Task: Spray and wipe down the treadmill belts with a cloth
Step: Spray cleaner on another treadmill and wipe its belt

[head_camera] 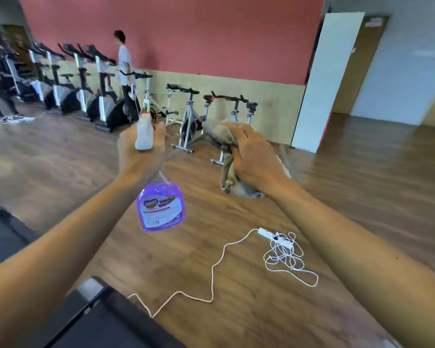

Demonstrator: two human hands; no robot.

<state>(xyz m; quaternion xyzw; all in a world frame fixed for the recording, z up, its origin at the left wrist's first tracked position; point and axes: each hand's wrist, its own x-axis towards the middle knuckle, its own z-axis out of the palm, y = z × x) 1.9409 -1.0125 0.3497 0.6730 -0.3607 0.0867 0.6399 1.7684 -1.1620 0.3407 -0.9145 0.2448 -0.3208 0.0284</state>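
My left hand (138, 151) grips the white trigger head of a spray bottle (161, 205), whose purple body with a label hangs below the hand. My right hand (251, 151) holds a bunched grey-brown cloth (217, 135), part of which dangles under the wrist. Both hands are raised out in front of me over the wooden floor. The dark belt and end of one treadmill (103, 322) show at the bottom left, and a second treadmill (0, 237) shows at the left edge, both below my left forearm.
A white power strip (276, 237) with a tangled white cord lies on the floor between the treadmill and my right arm. Spin bikes (189, 116) and upright bikes line the far red wall. A person (124, 61) stands among them. A doorway opens at the right.
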